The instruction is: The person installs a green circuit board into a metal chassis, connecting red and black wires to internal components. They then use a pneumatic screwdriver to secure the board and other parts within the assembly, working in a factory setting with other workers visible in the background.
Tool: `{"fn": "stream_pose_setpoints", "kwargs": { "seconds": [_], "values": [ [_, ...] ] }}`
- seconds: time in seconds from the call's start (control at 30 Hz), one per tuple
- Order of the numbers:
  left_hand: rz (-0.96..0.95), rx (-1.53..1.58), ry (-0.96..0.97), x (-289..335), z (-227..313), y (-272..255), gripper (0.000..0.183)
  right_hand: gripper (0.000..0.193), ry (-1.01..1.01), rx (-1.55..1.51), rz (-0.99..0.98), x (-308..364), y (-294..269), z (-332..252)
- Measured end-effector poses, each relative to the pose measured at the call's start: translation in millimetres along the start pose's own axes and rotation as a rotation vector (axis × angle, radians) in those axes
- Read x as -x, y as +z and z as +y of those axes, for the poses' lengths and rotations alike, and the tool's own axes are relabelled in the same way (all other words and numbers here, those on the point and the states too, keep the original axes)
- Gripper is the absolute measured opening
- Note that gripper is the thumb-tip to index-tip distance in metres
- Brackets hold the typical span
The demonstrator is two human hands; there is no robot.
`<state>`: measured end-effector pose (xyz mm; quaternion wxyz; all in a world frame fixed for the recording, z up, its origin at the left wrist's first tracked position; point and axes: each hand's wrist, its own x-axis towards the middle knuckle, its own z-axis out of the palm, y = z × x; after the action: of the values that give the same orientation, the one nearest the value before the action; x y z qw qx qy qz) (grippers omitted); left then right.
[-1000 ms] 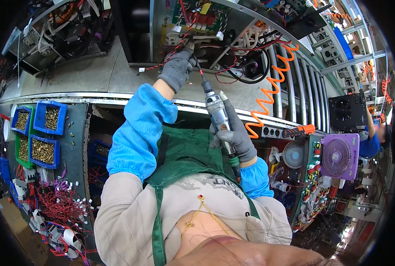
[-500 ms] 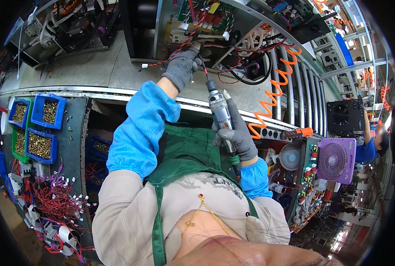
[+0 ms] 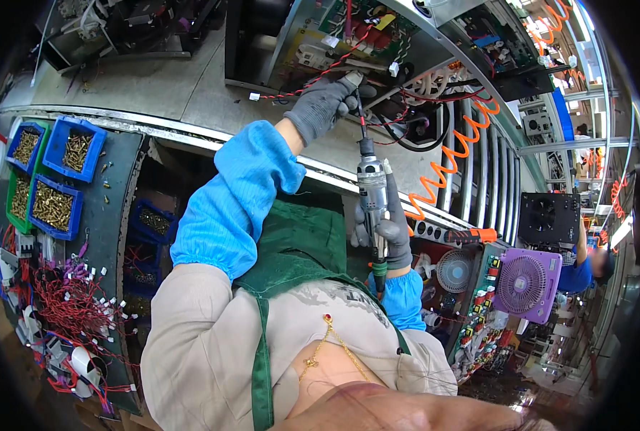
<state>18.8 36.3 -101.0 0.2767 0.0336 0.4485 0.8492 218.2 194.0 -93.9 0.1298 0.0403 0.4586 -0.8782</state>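
My right hand [image 3: 390,233], in a grey glove with pale fingertips, is wrapped round a silver power screwdriver [image 3: 372,183] with a green lower end. The driver stands nearly upright in the picture. Its long thin bit [image 3: 362,118] reaches up into the open front of a metal equipment case [image 3: 284,47]. Beside the bit, my left hand [image 3: 321,108] has its gloved fingers pinched together at the case's lower edge; what they hold is hidden. A twisted red-and-black wire [image 3: 313,86] with a white connector [image 3: 254,96] runs just above that hand. Circuit boards and cables fill the case.
To the left, blue bins [image 3: 56,207] of brass screws stand on a dark bench beside a heap of red wires [image 3: 68,302]. An orange coiled hose [image 3: 446,169] hangs over metal rollers [image 3: 485,179] at right. A purple fan [image 3: 527,285] and a co-worker [image 3: 582,269] are farther right.
My hands and the driver now appear farther right and slightly lower, together with the case as the view shifts. The driver leans less. Both hands keep their closed shape.
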Motion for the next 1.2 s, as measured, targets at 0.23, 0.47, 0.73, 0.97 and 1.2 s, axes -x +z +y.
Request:
{"fn": "stream_pose_setpoints", "kwargs": {
  "seconds": [0.23, 0.47, 0.73, 0.97, 1.2],
  "values": [
    [0.267, -0.448, 0.206, -31.1, -19.1, -0.2, 0.037, 0.123, -0.162, 0.203, 0.205, -15.5, 6.8, -5.4],
    [0.045, -0.341, 0.122, -32.7, 0.9, 24.8, 0.031, 0.119, -0.189, 0.238, 0.262, -19.6, 13.1, -9.7],
    [-0.008, -0.233, 0.336, -50.2, -13.1, 20.2, 0.026, 0.103, -0.213, 0.307, 0.271, -26.4, 21.4, -9.5],
    [0.110, -0.283, 0.162, -57.3, -4.0, 18.5, 0.027, 0.100, -0.145, 0.421, 0.320, -46.4, 39.1, -24.5],
    [0.110, -0.711, 0.328, -70.1, -4.3, 17.7, 0.030, 0.087, -0.162, -0.050, 0.068, -43.4, 39.1, -26.0]
  ]
}}
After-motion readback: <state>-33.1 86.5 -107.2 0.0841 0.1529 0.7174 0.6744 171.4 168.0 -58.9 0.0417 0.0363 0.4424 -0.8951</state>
